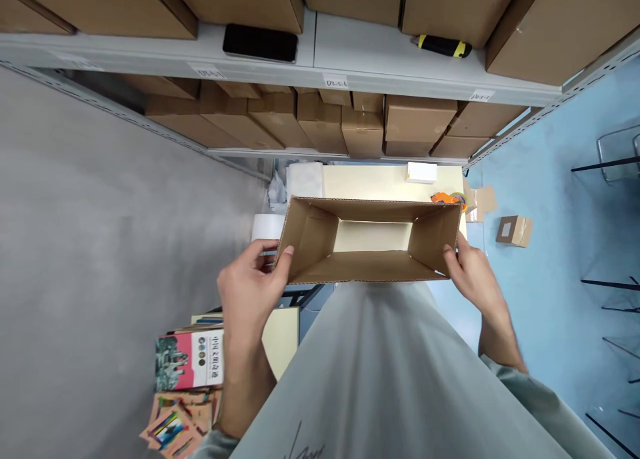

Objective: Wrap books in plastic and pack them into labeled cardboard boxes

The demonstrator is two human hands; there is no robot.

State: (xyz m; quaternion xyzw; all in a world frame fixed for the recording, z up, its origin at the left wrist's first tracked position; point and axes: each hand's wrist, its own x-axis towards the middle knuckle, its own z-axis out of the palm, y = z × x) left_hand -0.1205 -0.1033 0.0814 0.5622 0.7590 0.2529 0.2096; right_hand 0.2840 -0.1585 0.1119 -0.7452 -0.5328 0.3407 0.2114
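Note:
I hold an open brown cardboard box [370, 266] in front of my chest, above a cream table [380, 182]. The box has no closed bottom; the table shows through it. My left hand [253, 286] grips its left end, thumb inside the wall. On the right end my right hand [473, 276] has its fingers wrapped over the edge. Both hands are closed on the box.
Grey shelves [320, 62] hold many brown cartons, a black phone [260, 42] and a yellow-black cutter [443, 46]. A small white box [421, 172] and an orange tape dispenser [447, 198] lie on the table. Books [187, 362] are stacked lower left. A small carton [514, 230] lies on the blue floor.

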